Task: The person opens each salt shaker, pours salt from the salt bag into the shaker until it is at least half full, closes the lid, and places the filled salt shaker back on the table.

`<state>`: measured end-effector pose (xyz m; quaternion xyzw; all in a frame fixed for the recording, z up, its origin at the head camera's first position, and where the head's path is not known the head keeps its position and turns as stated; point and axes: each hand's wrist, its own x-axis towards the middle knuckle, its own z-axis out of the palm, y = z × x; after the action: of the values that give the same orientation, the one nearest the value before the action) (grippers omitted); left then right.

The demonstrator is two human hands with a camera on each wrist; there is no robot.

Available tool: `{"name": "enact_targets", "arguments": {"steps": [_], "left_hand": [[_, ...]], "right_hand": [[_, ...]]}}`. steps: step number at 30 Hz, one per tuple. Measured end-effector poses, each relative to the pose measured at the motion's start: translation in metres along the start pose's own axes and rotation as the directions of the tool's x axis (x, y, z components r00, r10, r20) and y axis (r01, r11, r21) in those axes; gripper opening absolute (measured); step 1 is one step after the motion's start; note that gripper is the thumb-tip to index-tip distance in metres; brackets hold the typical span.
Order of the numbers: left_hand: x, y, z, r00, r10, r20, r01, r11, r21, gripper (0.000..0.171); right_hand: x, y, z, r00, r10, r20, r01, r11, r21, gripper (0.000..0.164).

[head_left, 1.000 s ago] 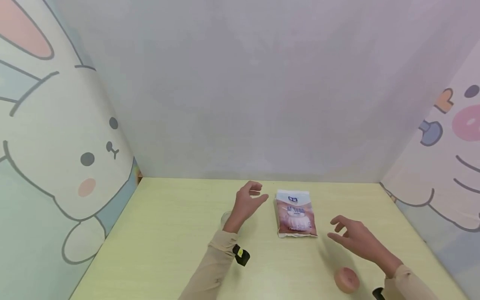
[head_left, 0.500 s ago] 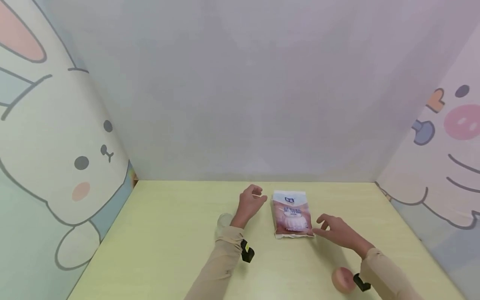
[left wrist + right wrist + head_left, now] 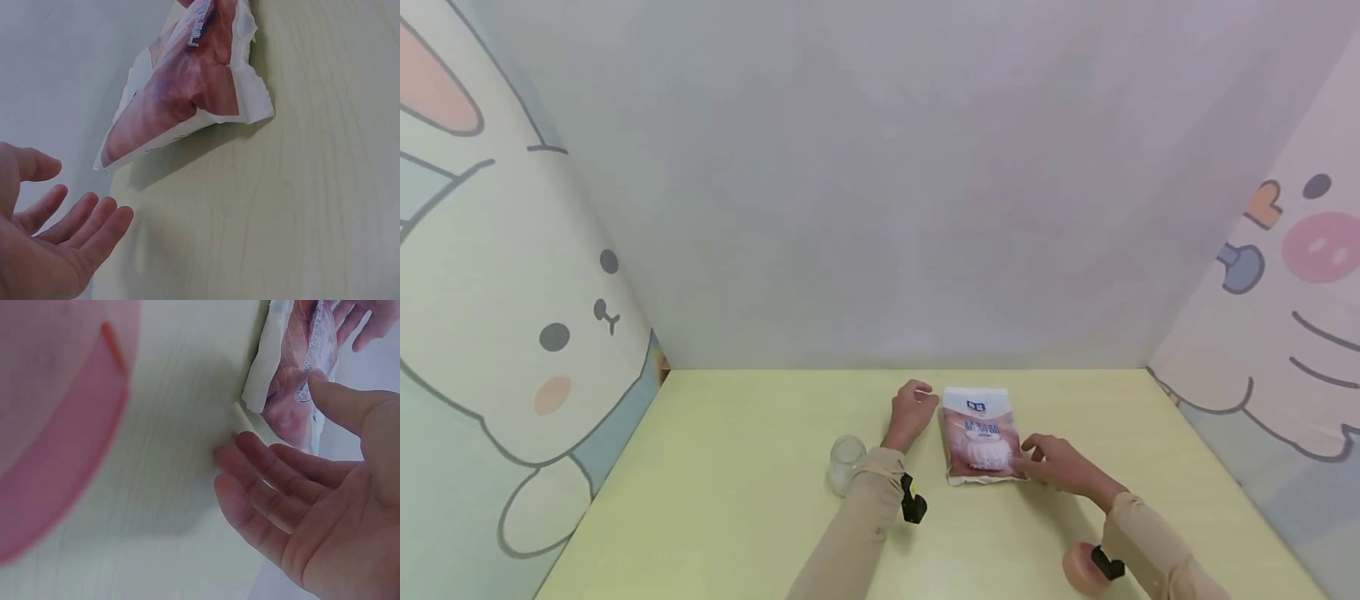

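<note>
A white and reddish-brown printed plastic bag [image 3: 979, 437] lies flat on the table. My left hand [image 3: 913, 413] hovers just left of the bag, fingers loosely bent, holding nothing. In the left wrist view, a gap separates the left fingers [image 3: 103, 228] from the bag's end [image 3: 181, 103]. My right hand [image 3: 1060, 463] is at the bag's lower right corner. From the right wrist view, its thumb [image 3: 340, 403] reaches over the bag [image 3: 294, 381] while the other fingers lie along its edge; whether they touch it I cannot tell.
A clear glass jar [image 3: 847, 463] stands left of the left forearm. Beneath the right wrist sits a round pink object [image 3: 1081, 568], large and blurred in the right wrist view. A pale wall [image 3: 880, 208] rises behind the yellowish table [image 3: 737, 500], with cartoon-printed walls at both sides.
My right hand has moved left to the bag's lower right corner. The left hand has shifted slightly right towards the bag, and the glass jar is now more visible. The bag looks unmoved.
</note>
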<state>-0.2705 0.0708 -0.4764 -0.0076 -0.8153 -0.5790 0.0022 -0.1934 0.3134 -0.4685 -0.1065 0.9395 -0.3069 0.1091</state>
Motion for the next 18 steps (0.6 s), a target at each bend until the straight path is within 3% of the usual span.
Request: {"name": "enact_targets", "arguments": {"steps": [10,14,18], "left_hand": [[0.014,0.009,0.01,0.998,-0.06,0.032,0.063,0.994,-0.088,0.024],[0.022,0.008,0.011,0.994,-0.07,0.079,0.073,0.997,-0.032,0.029],[0.029,0.009,0.015,0.985,-0.032,0.172,0.027,0.999,0.03,0.037]], "right_hand": [[0.005,0.013,0.002,0.994,-0.099,0.04,0.097,0.994,0.052,0.036],[0.008,0.016,0.002,0.994,-0.104,0.037,0.102,0.994,0.049,0.037],[0.01,0.017,-0.001,0.995,-0.091,0.033,0.089,0.994,0.062,0.037]]}}
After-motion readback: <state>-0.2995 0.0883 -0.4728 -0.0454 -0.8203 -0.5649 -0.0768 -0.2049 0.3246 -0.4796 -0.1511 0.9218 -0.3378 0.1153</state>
